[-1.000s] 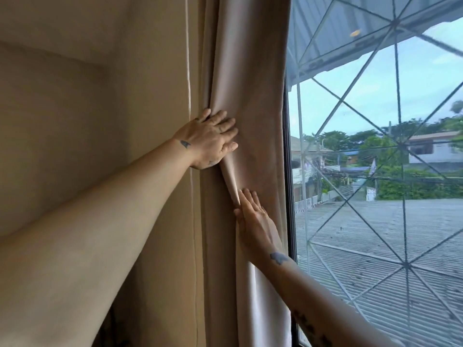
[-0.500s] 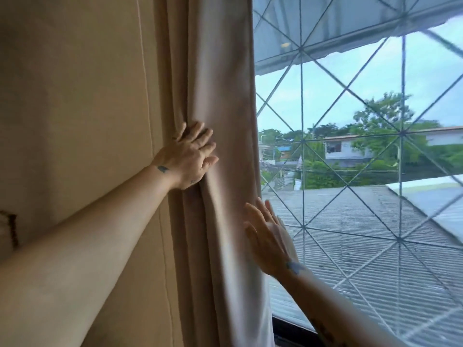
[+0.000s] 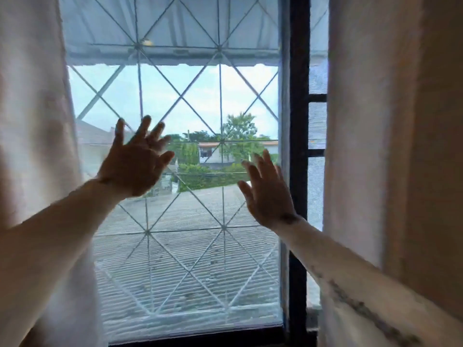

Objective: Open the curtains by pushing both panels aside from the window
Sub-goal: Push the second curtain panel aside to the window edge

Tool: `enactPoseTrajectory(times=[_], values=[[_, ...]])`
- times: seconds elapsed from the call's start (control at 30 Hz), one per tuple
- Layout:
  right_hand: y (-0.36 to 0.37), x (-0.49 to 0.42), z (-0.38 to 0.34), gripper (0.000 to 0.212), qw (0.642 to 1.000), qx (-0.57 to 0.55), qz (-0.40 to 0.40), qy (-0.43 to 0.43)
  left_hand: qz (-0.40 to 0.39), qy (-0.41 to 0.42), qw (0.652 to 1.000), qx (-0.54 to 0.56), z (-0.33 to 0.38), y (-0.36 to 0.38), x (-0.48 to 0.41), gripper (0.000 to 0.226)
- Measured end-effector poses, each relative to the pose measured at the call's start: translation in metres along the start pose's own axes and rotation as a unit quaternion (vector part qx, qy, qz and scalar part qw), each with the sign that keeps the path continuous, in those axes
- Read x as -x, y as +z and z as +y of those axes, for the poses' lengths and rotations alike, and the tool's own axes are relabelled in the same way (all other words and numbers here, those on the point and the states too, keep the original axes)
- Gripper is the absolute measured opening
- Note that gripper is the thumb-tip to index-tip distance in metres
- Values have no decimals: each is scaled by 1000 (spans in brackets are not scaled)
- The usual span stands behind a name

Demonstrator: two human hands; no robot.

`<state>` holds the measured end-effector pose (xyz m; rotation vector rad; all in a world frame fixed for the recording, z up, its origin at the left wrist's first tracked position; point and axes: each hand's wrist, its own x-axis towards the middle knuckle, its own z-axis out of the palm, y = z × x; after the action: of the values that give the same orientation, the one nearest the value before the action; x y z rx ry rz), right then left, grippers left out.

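Curtain panels sit at both edges of the view: left panel (image 3: 32,121) gathered along the window's left side, right panel (image 3: 363,146) hanging to the right of the dark window frame (image 3: 298,146). A narrow strip of glass shows between that frame and the right panel's edge; how much window the panel covers beyond it, cannot tell.

Both hands raised in front of the glass, touching no fabric. Left hand (image 3: 135,166) with fingers spread wide, palm toward the pane. Right hand (image 3: 269,194) likewise spread, fingers apart, just left of the frame and apart from the right panel. Neither grips anything.

Outside: diamond-pattern security grille (image 3: 180,96), corrugated roof (image 3: 188,246), trees and a house in the distance.

Judgement: left side looks done; right panel likely next.

Risks from here:
- Right hand must cross the frame to reach the fabric. A flat-palm shove may only dent the cloth rather than slide it, since loose fabric folds before it travels.
- A low push could bunch the panel at hand height while the top stays put.
- A hard sideways tug could strain the hanging hardware, which is out of view.
- Left panel, released, might slump back over the glass.
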<state>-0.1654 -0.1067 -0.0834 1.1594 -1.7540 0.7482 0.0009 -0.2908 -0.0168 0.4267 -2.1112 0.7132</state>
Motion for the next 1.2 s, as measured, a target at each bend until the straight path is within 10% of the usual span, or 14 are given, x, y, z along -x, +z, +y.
enactPoseTrajectory(times=[0.47,0.73,1.2], values=[[-90,-15,127,47,949,298,98,-13,-19,-6,948,317,199,65,-26,65],[-124,-7,146,63,938,313,141,43,-44,-7,841,540,302,54,-14,58],[-152,-3,175,68,948,282,135,67,-46,-23,760,648,376,41,-25,64]])
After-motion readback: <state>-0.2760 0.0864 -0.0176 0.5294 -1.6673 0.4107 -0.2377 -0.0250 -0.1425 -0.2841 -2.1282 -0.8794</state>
